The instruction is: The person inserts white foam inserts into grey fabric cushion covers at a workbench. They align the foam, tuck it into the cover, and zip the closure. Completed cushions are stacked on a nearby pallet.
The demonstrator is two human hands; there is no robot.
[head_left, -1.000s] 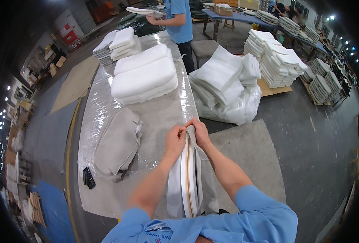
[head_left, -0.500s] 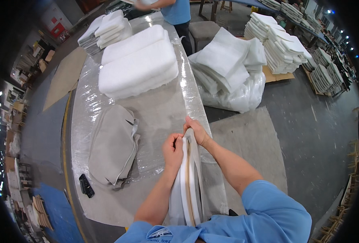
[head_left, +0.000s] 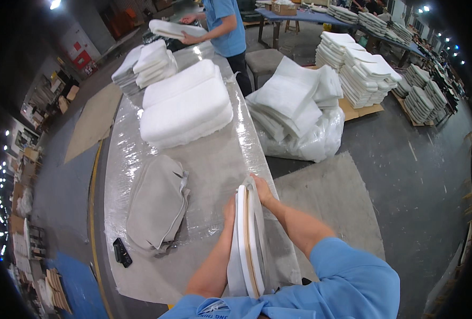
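Observation:
On edge in front of me stands a seat cushion (head_left: 241,234), made of white padding layers around a tan core. A grey fabric cover (head_left: 259,234) lies along its sides, open toward me. My left hand (head_left: 229,211) presses against the left side near the far end, its fingertips mostly hidden by the cushion. At the far right end my right hand (head_left: 261,190) is closed on the cover's edge. Left of the cushion, a folded pile of grey covers (head_left: 156,207) lies on the plastic-wrapped table (head_left: 204,186). A small black object (head_left: 121,252) rests near the table's left edge.
White padding slabs (head_left: 185,106) are stacked farther up the table. Beyond them a person in blue (head_left: 225,26) holds a white pad. Right of the table are a plastic bag (head_left: 321,141) with white sheets on it and tall pad stacks (head_left: 358,69). Cardboard (head_left: 326,196) covers the floor.
My left hand has moved from a pinch at the cushion's top edge down along its left side. The view has shifted up. The other person now holds a white pad in sight.

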